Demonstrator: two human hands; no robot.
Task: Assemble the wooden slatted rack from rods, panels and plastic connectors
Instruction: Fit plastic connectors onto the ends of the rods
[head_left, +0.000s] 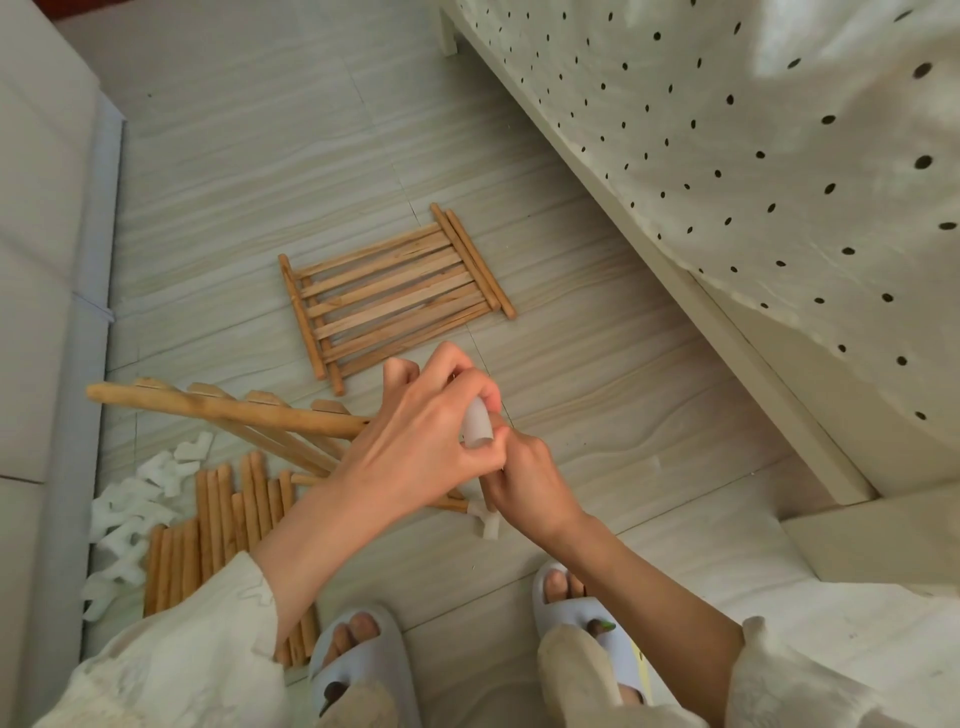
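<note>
My left hand (426, 431) grips a white plastic connector (477, 423) at the end of a slatted wooden panel (234, 410) that is lifted off the floor and sticks out to the left. Just below it, my right hand (524, 480) pinches the lower end of the same connector. A second white connector (485, 519) sits on the panel's lower corner near the floor. Another slatted panel (389, 293) lies flat on the floor beyond my hands.
Loose wooden rods (208, 525) lie in a pile at lower left, with several white connectors (135, 514) beside them. A grey sofa edge (47, 312) runs along the left. A bed with a dotted sheet (753, 182) fills the right. My slippered feet (358, 654) are below.
</note>
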